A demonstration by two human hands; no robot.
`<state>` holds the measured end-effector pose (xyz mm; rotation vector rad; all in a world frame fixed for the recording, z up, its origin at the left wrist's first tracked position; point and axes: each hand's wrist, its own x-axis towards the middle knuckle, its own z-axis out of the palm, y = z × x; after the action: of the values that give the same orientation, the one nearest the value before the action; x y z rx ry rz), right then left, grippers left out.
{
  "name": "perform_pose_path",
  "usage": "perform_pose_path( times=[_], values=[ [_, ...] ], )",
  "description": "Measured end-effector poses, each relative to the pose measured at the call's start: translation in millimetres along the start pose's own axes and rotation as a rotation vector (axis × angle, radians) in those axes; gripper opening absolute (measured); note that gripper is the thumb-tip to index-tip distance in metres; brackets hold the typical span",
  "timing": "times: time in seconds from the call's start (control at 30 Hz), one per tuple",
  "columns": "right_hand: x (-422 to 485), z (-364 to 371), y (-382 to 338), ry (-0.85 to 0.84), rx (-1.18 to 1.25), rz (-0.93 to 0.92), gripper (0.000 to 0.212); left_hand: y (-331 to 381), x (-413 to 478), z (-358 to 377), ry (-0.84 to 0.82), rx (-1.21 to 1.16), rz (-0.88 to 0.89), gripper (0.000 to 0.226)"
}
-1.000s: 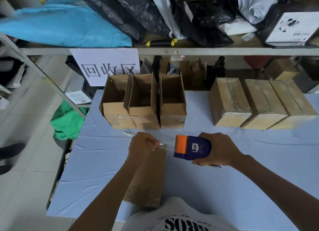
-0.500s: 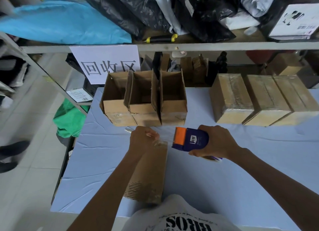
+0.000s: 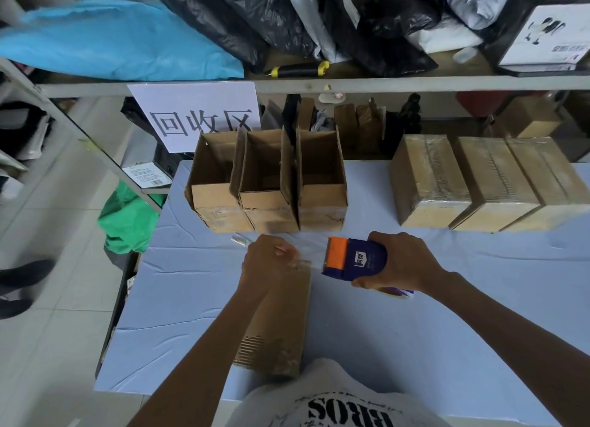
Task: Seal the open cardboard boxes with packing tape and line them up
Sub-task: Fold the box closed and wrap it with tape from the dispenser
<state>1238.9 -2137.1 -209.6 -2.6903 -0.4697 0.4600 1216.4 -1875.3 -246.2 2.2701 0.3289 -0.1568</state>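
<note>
One box (image 3: 281, 318) lies near me on the blue table (image 3: 415, 347). My left hand (image 3: 268, 262) pinches the tape's free end at its far edge, fingers curled; my right hand (image 3: 402, 260) is clamped round the tape dispenser (image 3: 354, 257), just right of it. If my pinch slips, I judge the tape could snap back or wrinkle — and seal crooked. Three open boxes (image 3: 268, 184) stand far left, three sealed boxes (image 3: 488, 184) far right — seven in all.

Matt corrugated cardboard box (image 3: 281, 318), glossy plastic tape dispenser (image 3: 356, 258), creased cloth-covered table (image 3: 415, 347).
</note>
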Motion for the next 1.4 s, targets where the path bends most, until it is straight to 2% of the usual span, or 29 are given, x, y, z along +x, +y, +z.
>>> perform_pose_path(
  times=[0.17,0.33,0.47,0.67,0.7,0.73,0.8,0.83,0.9,1.0,1.07,1.13,1.23,1.3,1.37,1.4],
  values=[
    [2,2,4,-0.015,-0.006,0.017,0.074,-8,6,8,-0.068,0.055,0.011,0.015],
    [9,7,7,-0.033,-0.007,0.018,0.075,-9,9,11,0.0,0.075,0.011,0.007],
    [14,11,10,-0.046,-0.018,0.024,0.076,-9,8,14,-0.005,0.083,0.038,0.01],
    [19,18,14,-0.075,-0.007,0.038,0.076,-6,2,16,0.006,0.259,0.147,0.013],
    [19,18,14,-0.078,-0.01,0.039,0.076,-6,0,15,-0.002,0.237,0.151,0.017],
    [19,19,14,-0.087,-0.011,0.038,0.076,-5,-2,12,0.0,0.12,0.137,0.024],
    [19,21,14,-0.101,-0.004,0.036,0.075,-8,-3,10,0.012,-0.136,0.079,0.055],
    [19,22,13,-0.104,-0.001,0.035,0.075,-10,-1,12,0.045,0.056,0.093,0.072],
    [19,25,12,-0.108,-0.006,0.031,0.075,-13,-2,23,0.081,0.471,-0.001,0.088],
    [15,23,9,-0.12,0.004,0.025,0.077,-9,-20,43,-0.029,0.551,-0.236,0.115],
    [9,19,9,-0.118,0.046,0.018,0.076,-9,-24,45,-0.03,0.621,-0.23,0.111],
    [3,12,8,-0.1,0.042,0.002,0.074,-8,-21,40,0.001,0.572,-0.184,0.101],
    [0,-4,1,-0.038,-0.001,-0.018,0.072,-3,-22,36,0.017,0.372,-0.162,0.102],
    [2,-14,-5,-0.014,-0.002,-0.003,0.073,2,-20,33,-0.052,0.234,-0.155,0.101],
    [7,-19,-13,-0.023,-0.018,0.022,0.076,6,-18,24,-0.175,0.23,-0.064,0.08],
    [10,-19,-18,-0.033,-0.023,0.036,0.077,6,-17,20,-0.182,0.215,0.0,0.066]
  ],
)
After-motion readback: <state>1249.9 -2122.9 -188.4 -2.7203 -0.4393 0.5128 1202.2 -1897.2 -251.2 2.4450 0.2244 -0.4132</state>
